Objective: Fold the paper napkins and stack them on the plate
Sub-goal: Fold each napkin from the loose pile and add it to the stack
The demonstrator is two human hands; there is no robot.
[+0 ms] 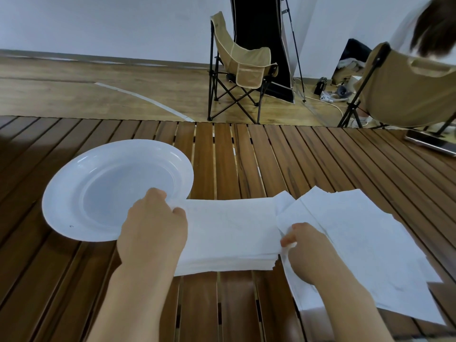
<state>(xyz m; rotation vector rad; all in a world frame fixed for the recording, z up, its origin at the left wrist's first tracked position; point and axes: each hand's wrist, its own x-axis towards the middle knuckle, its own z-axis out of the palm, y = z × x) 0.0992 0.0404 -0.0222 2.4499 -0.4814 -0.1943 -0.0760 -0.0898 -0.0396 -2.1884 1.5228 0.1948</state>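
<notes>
A white plate [74, 193] lies on the left of the slatted wooden table, with nothing on it. Just right of it lies a folded stack of white paper napkins [229, 233], its left end touching the plate's rim. My left hand [154, 225] grips that left end with curled fingers. My right hand [308, 250] pinches the stack's right end, where it meets a spread of unfolded napkins [365, 243] lying flat at the right.
The table [222, 156] is brown wooden slats with gaps. A phone [429, 141] lies at its far right edge. Beyond the table stand two beige folding chairs [241, 70] and a black stand. A person sits in the right-hand chair.
</notes>
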